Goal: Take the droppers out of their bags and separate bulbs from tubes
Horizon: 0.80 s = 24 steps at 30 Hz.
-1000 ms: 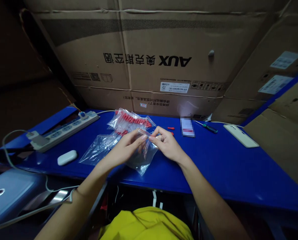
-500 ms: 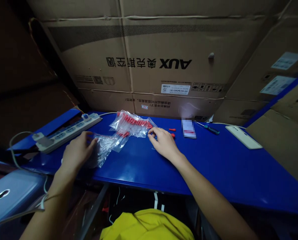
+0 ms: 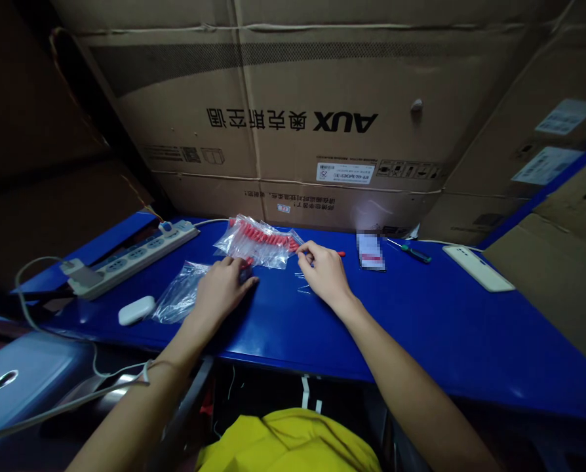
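Observation:
My left hand (image 3: 221, 288) lies palm down over a small clear bag holding a red-handled piece (image 3: 247, 262), its thumb spread from the fingers. Just left of it is a heap of clear plastic bags (image 3: 177, 295). My right hand (image 3: 326, 272) has thumb and fingertips pinched together near the right end of a row of bagged red-handled pieces (image 3: 263, 236). What that pinch holds, if anything, is too small to make out. Thin metal rods (image 3: 303, 288) lie on the blue table beside the right hand. Behind its knuckles shows another red handle (image 3: 341, 254).
A white power strip (image 3: 136, 255) with plugs and cables runs along the left. Near it sits a white rounded case (image 3: 136, 310). To the right lie a pixelated card (image 3: 371, 252), a green-handled screwdriver (image 3: 415, 254) and a pale phone (image 3: 477, 267). A large cardboard box (image 3: 283, 78) walls the back.
My left hand has moved right, from the clear bags to the small bag with the red piece, uncovering the white case. My right hand has stayed nearly in place, still pinched.

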Tool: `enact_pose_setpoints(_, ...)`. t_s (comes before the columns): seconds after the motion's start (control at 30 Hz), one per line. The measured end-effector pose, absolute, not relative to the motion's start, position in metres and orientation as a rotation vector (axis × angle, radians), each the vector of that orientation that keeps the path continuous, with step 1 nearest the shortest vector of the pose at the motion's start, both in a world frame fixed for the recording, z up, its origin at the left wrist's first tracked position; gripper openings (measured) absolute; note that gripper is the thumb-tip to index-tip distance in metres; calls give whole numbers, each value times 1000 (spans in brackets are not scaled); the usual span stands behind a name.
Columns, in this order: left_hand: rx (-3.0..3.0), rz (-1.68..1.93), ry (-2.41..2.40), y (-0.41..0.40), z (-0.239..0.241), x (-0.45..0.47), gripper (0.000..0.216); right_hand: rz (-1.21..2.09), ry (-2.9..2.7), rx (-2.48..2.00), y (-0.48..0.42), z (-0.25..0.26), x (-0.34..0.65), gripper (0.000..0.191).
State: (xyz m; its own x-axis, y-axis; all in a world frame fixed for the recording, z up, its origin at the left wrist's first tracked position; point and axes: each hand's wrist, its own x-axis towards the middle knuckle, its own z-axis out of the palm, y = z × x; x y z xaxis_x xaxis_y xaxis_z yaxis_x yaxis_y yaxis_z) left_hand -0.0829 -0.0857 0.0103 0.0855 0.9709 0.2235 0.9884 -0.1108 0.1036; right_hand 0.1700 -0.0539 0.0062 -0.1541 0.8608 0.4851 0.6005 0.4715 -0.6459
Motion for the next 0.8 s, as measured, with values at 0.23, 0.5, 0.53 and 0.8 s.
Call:
enact_pose_setpoints(0.23,-2245,-260,-2061,-75,7,-77,29,416,-1831,-1228,-56,2,170,14)
enact_pose_setpoints(0.5,-2197,-912,-1916,-86,29,-75,25,647,-1736,-1188,-50,-4,164,11)
enact_pose_setpoints(0.53,-2187,-982,-1887,-88,34,-73,23,737,-1697,-1187,-49,-5,163,12)
enact_pose_setpoints(0.8,-2437,-1298,-1391,-96,58,-48,14,1869,-1122,-879,-51,13,161,56)
